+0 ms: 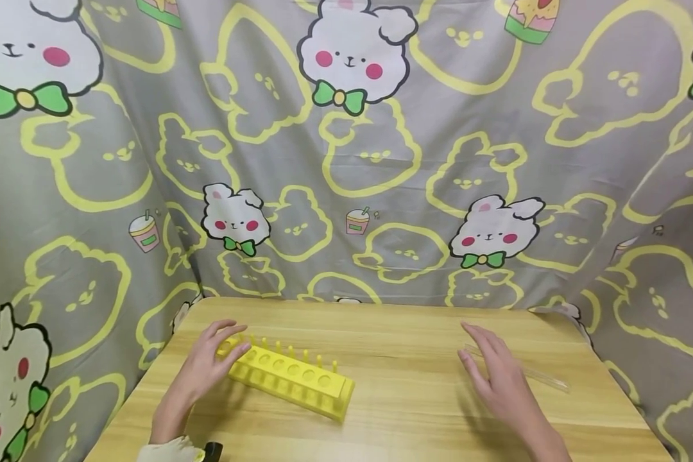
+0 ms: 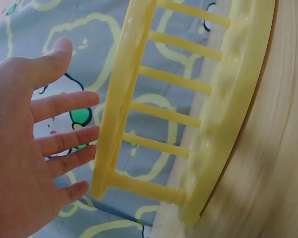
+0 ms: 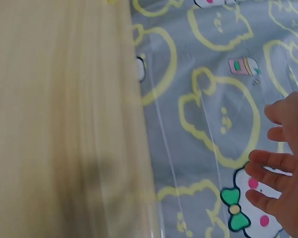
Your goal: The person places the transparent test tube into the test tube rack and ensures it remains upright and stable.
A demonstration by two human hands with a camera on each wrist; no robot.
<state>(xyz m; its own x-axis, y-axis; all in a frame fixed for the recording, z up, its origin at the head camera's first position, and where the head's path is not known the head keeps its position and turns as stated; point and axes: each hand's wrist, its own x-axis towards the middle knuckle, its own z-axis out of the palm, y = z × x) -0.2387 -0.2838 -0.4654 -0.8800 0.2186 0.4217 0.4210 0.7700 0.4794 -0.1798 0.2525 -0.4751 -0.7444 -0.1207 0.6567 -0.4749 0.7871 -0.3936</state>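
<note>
A yellow test tube rack [image 1: 300, 373] stands at an angle on the left half of the table, with round holes along its top and a row of pegs at its back. My left hand [image 1: 206, 360] is at the rack's left end. In the left wrist view that hand [image 2: 35, 144] has its fingers spread beside the rack's top plate [image 2: 118, 99]; whether they touch it, I cannot tell. On the right, my right hand [image 1: 504, 385] hovers over the table with loose fingers and holds nothing. A clear, thin tube [image 1: 548, 380] lies beside it, partly hidden by the hand.
The wooden table [image 1: 404, 410] has its far edge against a grey curtain [image 1: 346, 269] printed with rabbits, which also hangs on the left and right. A small black object [image 1: 212, 451] shows by the left sleeve [image 1: 170, 450].
</note>
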